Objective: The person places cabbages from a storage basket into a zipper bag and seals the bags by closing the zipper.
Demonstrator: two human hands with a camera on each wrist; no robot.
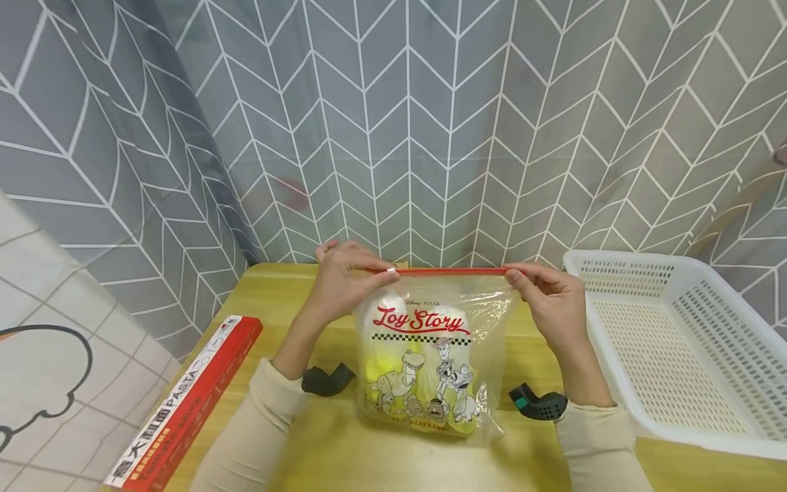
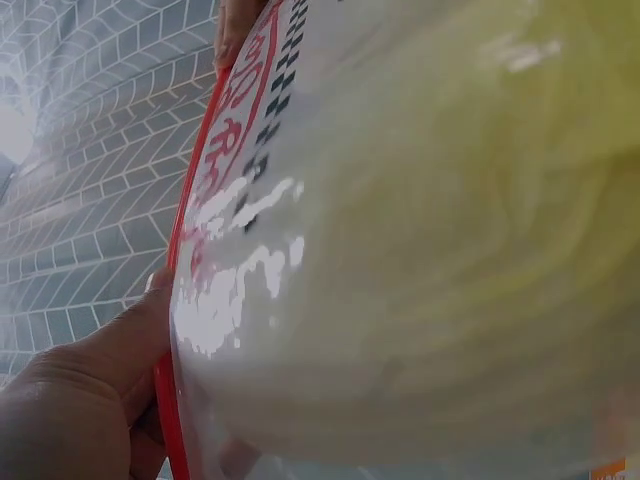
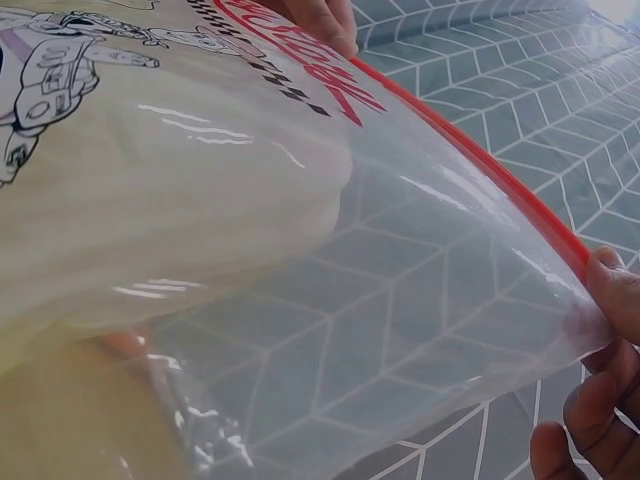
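Observation:
A clear zip bag (image 1: 492,355) with red "Toy Story" lettering and cartoon figures is held upright over the table. Pale yellow-green contents (image 2: 450,250), apparently leafy cabbage, fill its left and middle parts. My left hand (image 1: 341,280) pinches the top edge near its left end, thumb and fingertips at a small white slider (image 1: 391,270) on the red zip strip (image 1: 451,272). At the opposite top corner, my right hand (image 1: 553,301) pinches the strip between thumb and fingers. In the right wrist view, the bag's plastic stretches flat towards the right hand (image 3: 600,380).
To the right stands a white plastic basket (image 1: 581,260) with perforated sides. A long red and white pasta box (image 1: 190,403) lies along the left of the yellow wooden table (image 1: 393,471). Behind hangs a grey patterned curtain (image 1: 430,137). Black devices (image 1: 328,380) sit at both wrists.

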